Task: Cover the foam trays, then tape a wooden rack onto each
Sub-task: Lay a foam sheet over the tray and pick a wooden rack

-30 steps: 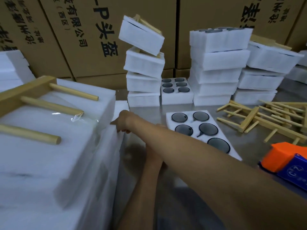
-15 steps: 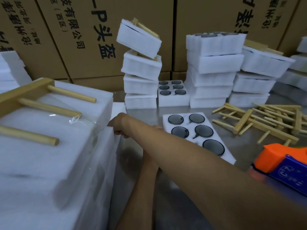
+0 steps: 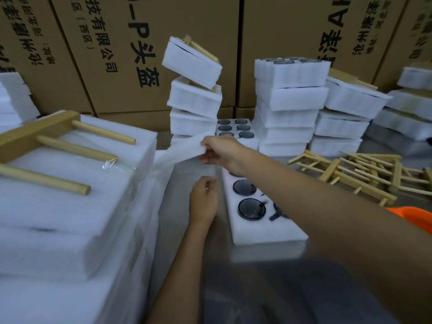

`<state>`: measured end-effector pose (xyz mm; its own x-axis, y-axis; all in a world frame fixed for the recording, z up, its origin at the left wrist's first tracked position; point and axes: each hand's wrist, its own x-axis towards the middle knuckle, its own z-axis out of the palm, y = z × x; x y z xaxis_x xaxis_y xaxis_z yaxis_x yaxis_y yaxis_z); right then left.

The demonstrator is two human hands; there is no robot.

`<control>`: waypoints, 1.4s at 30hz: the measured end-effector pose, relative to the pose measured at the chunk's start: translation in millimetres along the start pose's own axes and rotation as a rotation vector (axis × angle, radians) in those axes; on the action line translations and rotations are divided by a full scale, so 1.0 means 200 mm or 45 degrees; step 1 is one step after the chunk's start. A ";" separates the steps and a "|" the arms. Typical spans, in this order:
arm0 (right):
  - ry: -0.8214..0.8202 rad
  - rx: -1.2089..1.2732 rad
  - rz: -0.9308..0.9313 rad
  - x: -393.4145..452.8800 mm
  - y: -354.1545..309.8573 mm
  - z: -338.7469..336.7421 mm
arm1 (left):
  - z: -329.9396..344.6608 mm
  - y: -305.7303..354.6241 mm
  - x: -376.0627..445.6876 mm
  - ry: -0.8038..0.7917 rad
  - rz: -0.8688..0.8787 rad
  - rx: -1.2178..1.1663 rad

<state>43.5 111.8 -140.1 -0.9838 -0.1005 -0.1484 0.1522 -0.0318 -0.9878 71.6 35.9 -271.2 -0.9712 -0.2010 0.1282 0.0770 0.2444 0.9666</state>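
Note:
An open white foam tray (image 3: 264,232) with dark round glass items in its holes lies on the table in front of me. My right hand (image 3: 219,152) pinches the edge of a thin white foam sheet (image 3: 180,150) and holds it stretched out from the pile at left. Below it my left hand (image 3: 203,201) hovers with loosely curled fingers, holding nothing I can see. On the left a covered foam tray (image 3: 70,202) carries a wooden rack (image 3: 46,146) under clear tape. Loose wooden racks (image 3: 355,174) lie at right.
Stacks of covered foam trays (image 3: 289,106) stand at the back before cardboard cartons (image 3: 131,54); one leaning stack (image 3: 194,90) looks tilted. Another open tray (image 3: 236,129) sits behind my right hand. An orange tool (image 3: 413,216) shows at the right edge.
My right hand has pulled a foam sheet away from the left pile, moving right and up. My left hand has come out from under the right arm.

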 end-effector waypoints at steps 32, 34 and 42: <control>0.118 -0.970 0.262 -0.48 0.22 -0.75 | 0.08 0.24 -0.28 -0.429 -0.319 -0.686; 0.115 -1.180 0.267 -0.49 0.23 -0.72 | 0.08 0.25 -0.28 -0.425 -0.350 -0.731; 0.197 -1.252 0.103 -0.44 0.19 -0.79 | 0.06 0.19 -0.27 -0.388 -0.412 -0.728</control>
<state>121.2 277.4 -172.6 -0.9861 0.0667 -0.1520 0.1419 0.8140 -0.5633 124.1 67.6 -244.2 -0.9787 0.1143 -0.1707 -0.1996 -0.3335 0.9214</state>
